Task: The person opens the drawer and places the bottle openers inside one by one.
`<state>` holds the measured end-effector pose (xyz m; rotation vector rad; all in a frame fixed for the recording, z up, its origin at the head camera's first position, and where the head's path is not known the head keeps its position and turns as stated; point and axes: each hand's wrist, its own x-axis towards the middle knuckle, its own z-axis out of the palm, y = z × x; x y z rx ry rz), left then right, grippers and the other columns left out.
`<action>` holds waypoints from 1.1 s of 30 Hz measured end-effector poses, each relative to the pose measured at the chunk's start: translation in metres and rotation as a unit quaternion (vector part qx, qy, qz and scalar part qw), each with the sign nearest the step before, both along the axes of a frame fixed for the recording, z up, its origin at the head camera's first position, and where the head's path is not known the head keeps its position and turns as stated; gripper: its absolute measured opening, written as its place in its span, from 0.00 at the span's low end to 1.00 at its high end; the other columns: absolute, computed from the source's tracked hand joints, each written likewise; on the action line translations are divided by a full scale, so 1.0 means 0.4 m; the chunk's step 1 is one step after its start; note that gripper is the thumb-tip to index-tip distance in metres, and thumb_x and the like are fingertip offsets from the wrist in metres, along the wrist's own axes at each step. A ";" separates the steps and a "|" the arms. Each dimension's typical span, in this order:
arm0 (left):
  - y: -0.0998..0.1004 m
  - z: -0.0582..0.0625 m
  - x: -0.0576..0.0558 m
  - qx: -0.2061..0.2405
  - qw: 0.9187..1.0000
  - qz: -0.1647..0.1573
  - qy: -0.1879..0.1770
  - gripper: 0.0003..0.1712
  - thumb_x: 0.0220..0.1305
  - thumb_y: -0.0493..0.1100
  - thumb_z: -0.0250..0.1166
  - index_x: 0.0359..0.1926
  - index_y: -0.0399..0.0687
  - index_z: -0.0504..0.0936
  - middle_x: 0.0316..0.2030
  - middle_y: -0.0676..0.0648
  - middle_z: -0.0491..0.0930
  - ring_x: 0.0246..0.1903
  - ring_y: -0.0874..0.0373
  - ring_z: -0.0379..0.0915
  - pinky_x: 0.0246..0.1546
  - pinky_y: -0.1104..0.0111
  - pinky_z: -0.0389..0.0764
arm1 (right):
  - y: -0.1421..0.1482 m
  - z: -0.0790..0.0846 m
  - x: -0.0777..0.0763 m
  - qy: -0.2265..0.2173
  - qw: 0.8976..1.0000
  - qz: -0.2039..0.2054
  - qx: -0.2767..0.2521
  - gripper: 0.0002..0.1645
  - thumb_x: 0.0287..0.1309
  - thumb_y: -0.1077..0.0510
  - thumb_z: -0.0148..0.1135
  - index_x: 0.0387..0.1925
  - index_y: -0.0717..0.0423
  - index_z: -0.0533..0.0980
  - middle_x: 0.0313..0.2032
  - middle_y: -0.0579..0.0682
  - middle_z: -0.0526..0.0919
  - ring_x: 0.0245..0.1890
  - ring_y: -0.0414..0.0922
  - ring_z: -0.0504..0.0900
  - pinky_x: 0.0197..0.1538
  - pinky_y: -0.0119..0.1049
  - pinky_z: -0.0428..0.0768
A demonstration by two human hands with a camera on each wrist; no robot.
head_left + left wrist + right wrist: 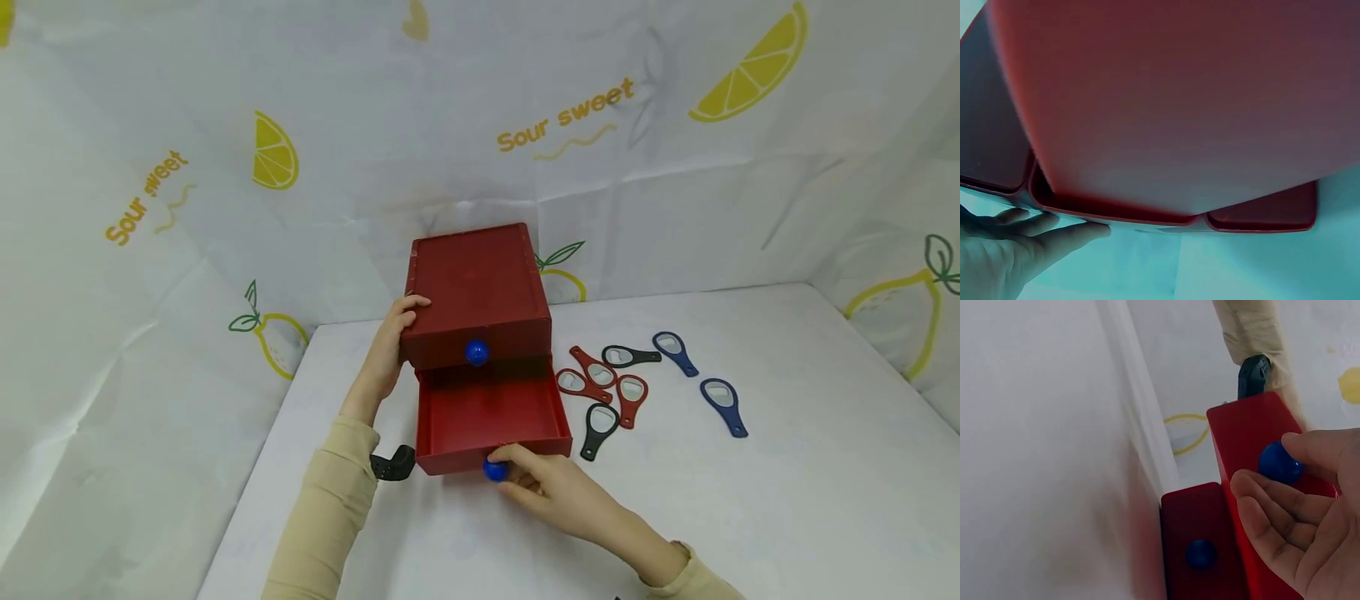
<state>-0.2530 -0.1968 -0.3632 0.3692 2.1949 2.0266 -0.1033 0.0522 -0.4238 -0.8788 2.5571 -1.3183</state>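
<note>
A red two-drawer box [476, 275] stands on the table with its upper drawer closed and its lower drawer [491, 417] pulled well out, the red floor showing. Each drawer front carries a round blue knob; the upper knob [477, 352] is untouched. My right hand [551, 492] pinches the lower knob [1280, 464] between thumb and fingers. Against the box's left side lies my left hand [386, 346], fingertips over its top edge. In the left wrist view, the left hand's fingers [1072, 237] extend along the box's side.
Right of the box lie several bottle openers: red ones [632, 400], black ones [600, 429] and blue ones [723, 404]. The black wrist device [393, 463] shows beside the left sleeve [330, 500]. A white cloth [375, 125] printed with lemons hangs behind the table.
</note>
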 end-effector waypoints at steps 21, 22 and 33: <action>0.024 0.041 0.046 -0.001 1.000 0.020 0.013 0.14 0.67 0.50 0.37 0.50 0.64 0.63 0.58 0.47 0.59 0.46 0.53 0.65 0.41 0.64 0.68 | 0.147 -0.046 -0.076 -0.063 0.988 0.074 0.122 0.04 0.58 0.52 0.59 0.28 0.44 0.77 0.20 0.35 0.72 0.21 0.29 0.68 0.28 0.25 0.70; 0.024 0.041 0.045 -0.002 1.000 0.020 0.013 0.14 0.67 0.50 0.37 0.50 0.64 0.63 0.58 0.46 0.58 0.47 0.53 0.64 0.42 0.64 0.68 | 0.153 -0.049 -0.080 -0.069 0.987 0.068 0.128 0.04 0.57 0.52 0.60 0.28 0.45 0.78 0.19 0.35 0.71 0.21 0.29 0.67 0.28 0.25 0.69; 0.012 0.002 0.019 0.006 1.000 0.027 0.013 0.14 0.67 0.52 0.37 0.50 0.66 0.64 0.59 0.47 0.59 0.47 0.52 0.65 0.41 0.62 0.68 | 0.202 -0.095 -0.099 -0.087 0.980 -0.050 0.173 0.16 0.52 0.51 0.64 0.42 0.52 0.75 0.19 0.41 0.69 0.21 0.36 0.66 0.25 0.28 0.64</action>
